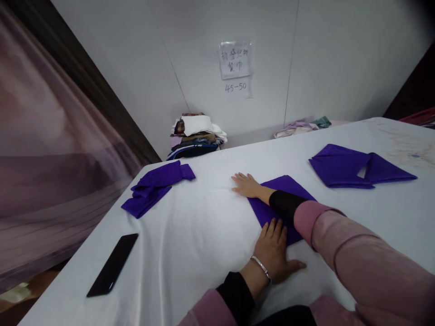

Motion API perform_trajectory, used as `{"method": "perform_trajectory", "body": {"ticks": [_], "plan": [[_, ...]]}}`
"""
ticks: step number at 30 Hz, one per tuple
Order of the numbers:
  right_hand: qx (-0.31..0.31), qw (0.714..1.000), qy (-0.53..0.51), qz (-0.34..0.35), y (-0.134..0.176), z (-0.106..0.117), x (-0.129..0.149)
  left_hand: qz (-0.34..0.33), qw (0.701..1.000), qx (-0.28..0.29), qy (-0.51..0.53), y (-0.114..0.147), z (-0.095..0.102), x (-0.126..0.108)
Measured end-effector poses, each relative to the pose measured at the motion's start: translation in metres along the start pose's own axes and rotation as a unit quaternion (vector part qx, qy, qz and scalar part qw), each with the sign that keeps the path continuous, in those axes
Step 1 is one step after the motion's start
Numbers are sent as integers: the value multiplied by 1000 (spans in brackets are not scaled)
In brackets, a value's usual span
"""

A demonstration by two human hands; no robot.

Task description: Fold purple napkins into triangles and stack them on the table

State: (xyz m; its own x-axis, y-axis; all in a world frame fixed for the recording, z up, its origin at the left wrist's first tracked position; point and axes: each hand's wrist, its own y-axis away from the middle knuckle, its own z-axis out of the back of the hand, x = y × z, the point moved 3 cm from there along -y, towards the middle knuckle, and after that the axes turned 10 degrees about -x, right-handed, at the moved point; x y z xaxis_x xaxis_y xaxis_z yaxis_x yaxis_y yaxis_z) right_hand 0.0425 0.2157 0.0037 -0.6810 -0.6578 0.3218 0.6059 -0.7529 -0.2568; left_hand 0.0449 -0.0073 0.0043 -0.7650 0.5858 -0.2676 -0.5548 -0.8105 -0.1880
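A purple cloth napkin (pixel 280 183) lies folded flat on the white-covered table in front of me. My right hand (pixel 245 184) lies palm down at its far left corner, fingers stretched out over the tablecloth. Across the napkin's right part runs my right forearm, hiding some of it. My left hand (pixel 272 249), with a silver bracelet at the wrist, rests flat on the near left edge, its fingertips on the cloth and its thumb spread to the right. Neither hand grips anything.
Another folded purple napkin (pixel 343 166) lies at the right, and a crumpled one (pixel 156 183) at the left. A black phone (pixel 113 265) sits near the left table edge. Stacked clothes (pixel 197 136) stand beyond the table, below a handwritten sign (pixel 235 61). A sheer curtain (pixel 50 136) hangs left.
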Motion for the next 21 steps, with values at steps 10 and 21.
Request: {"method": "perform_trajectory", "body": {"ticks": [10,21], "plan": [[36,991,77,-100,66,83,-113,9,1000,-4,23,-2,0,3],[127,969,121,-172,81,103,-115,-6,991,-93,-100,-5,12,27]]}}
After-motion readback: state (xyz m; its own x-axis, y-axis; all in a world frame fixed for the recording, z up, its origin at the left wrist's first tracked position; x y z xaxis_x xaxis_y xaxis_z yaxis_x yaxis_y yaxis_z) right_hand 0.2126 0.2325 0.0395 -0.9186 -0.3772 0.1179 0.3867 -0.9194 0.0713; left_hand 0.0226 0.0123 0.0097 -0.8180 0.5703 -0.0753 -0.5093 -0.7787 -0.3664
